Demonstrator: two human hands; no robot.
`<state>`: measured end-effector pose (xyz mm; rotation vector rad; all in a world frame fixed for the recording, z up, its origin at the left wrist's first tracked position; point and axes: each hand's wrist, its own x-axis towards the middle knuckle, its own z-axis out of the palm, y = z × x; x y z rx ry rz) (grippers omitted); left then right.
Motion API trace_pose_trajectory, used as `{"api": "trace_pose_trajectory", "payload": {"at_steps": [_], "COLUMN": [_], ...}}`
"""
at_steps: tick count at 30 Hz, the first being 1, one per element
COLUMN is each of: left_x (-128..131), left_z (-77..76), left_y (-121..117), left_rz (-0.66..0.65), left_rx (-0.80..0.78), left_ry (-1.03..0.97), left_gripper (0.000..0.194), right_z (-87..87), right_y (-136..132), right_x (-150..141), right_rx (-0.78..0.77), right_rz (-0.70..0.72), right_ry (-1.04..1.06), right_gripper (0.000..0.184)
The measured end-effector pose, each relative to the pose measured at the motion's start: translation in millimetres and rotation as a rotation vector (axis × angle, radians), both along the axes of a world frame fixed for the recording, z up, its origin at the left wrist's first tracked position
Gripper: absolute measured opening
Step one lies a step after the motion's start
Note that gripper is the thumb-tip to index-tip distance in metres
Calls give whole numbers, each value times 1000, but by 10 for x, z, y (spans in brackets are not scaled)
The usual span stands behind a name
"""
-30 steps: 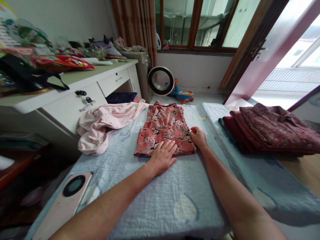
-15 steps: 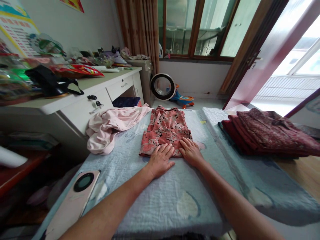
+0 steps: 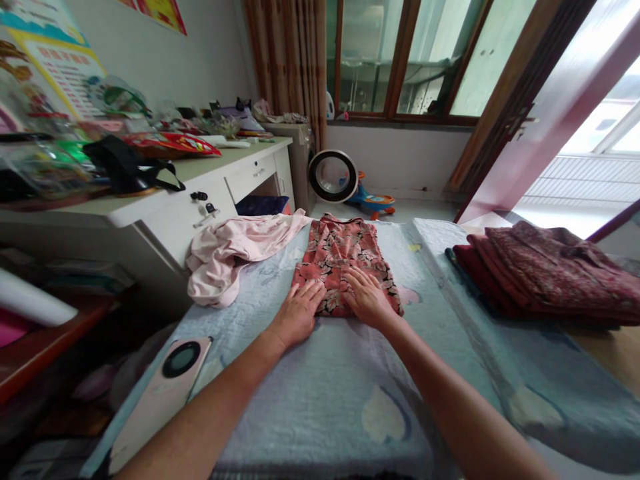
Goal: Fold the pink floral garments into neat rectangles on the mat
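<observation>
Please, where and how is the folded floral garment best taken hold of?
Probably take the floral garment by its side edges, coming low from both sides: it lies folded flat on the blue cover, so support underneath should hold the layers.

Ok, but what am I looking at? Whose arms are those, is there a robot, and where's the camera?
No robot here, just a person using two bare hands. The camera is worn on their head and looks forward and down, so the arms come in from the bottom.

The left hand and right hand rest flat on a folded flowery garment. They press on it; neither is gripping it.

Underneath is a blue cloth. On the left lie a crumpled pink cloth and what looks like a phone. On the right is a pile of reddish folded clothes.
</observation>
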<state>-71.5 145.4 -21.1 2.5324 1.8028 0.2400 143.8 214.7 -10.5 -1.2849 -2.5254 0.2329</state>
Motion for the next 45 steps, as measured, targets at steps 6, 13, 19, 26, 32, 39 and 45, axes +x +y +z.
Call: {"api": "trace_pose_trajectory", "payload": {"at_steps": [6,13,19,26,32,39,45], "left_x": [-105,-339,-518,-464,-434,-368,57], "left_z": [-138,-50,-89,-163,-286,-65,91], "left_y": [-46,300,839,949,936,818,605], "left_rz": [34,219,650,608,535,517,75], "left_rx": [-24,63,20,151,196,359,144], "left_ry": [-139,-551,-660,-753,-571,-259,-245], "left_gripper": [72,45,41,33,35,24,23], "right_z": [-176,-203,-231,-221,-212,-230,-228], "right_y": [-43,-33,-32,-40,-46,-44,-46], "right_x": [-112,-96,-93,-92,-97,-98,-98], "right_rx": [-88,-66,-49,-66,-72,-62,-47], "right_rz": [8,-14,-12,-13,-19,-44,-32], "right_ry": [-65,-58,-42,-27,-17,-18,-21], "right_gripper": [53,52,52,51,53,53,53]}}
